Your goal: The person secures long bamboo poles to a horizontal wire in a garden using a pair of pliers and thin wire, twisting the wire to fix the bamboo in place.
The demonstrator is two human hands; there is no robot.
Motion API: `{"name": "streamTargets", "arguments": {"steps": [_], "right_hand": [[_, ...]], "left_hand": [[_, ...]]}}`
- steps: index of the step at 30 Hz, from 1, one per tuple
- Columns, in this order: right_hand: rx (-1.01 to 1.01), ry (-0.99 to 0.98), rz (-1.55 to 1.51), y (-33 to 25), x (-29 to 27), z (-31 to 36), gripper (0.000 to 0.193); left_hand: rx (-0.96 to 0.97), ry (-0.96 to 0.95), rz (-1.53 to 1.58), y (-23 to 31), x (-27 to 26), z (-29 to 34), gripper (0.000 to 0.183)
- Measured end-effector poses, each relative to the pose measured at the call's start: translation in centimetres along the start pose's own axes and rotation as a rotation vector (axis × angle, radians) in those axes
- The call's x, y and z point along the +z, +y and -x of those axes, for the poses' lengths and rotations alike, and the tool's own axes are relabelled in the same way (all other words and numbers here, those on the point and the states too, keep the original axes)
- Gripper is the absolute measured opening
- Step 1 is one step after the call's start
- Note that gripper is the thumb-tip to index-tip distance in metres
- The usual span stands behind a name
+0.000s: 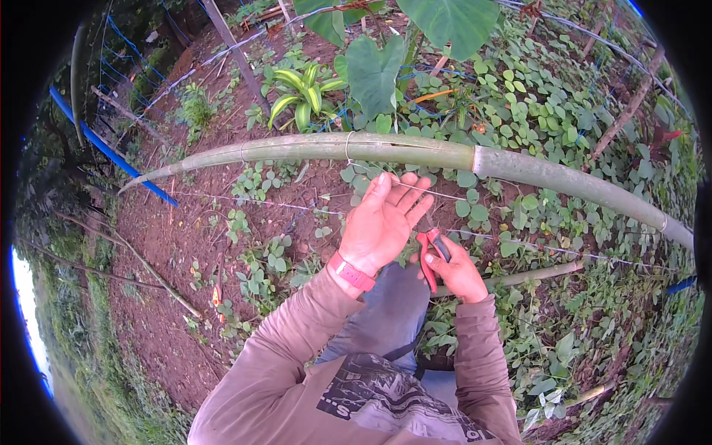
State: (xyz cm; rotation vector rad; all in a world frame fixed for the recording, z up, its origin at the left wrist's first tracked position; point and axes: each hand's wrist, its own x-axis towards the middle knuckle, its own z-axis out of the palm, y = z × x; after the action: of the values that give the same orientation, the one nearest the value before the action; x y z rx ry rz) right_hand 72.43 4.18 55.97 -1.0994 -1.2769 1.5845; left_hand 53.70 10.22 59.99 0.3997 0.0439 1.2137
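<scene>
A long green bamboo pole [423, 152] spans the view in front of me, with a thin wire [449, 195] looped round it left of its middle. The wire's loose end runs down to my left hand [384, 222], palm up, and crosses the fingers. The thumb appears to press the wire against the index finger while the other fingers stay loosely bent. Just right of it, my right hand [460, 273] grips pliers with red and dark handles [432, 256]. Their handles stand apart; the jaws point up beside my left fingertips and are partly hard to make out.
Strands of fence wire [549, 245] run behind the pole. A cut bamboo length [534, 274] lies on the leafy ground at right. A blue pipe [111, 148] slants at far left, near thin wooden stakes. Large-leaved plants [374, 74] grow beyond the pole.
</scene>
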Motion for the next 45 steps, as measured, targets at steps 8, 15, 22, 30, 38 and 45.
{"name": "streamTargets", "arguments": {"steps": [8,15,22,30,38,45], "right_hand": [[-0.022,-0.370,-0.084,-1.5,-2.7,-3.0,0.020],[-0.004,-0.443,0.239,-6.4,-2.2,-5.2,0.038],[-0.189,-0.363,1.018,-14.9,0.3,-4.8,0.026],[-0.150,-0.361,1.373,-18.2,4.7,-4.7,0.024],[-0.062,-0.504,1.744,-21.8,8.5,-5.8,0.021],[0.007,-0.494,1.906,-24.5,11.3,-6.1,0.022]], "left_hand": [[0.012,0.107,-0.306,3.0,-1.2,5.4,0.014],[0.082,0.160,-0.477,4.2,-2.6,5.9,0.017],[0.118,0.172,-0.568,3.9,-4.0,5.5,0.018],[0.158,0.165,-0.668,3.9,-4.6,5.4,0.020],[0.144,0.169,-0.668,3.7,-4.9,5.3,0.019],[0.160,0.117,-0.573,3.3,-4.6,5.2,0.019]]}}
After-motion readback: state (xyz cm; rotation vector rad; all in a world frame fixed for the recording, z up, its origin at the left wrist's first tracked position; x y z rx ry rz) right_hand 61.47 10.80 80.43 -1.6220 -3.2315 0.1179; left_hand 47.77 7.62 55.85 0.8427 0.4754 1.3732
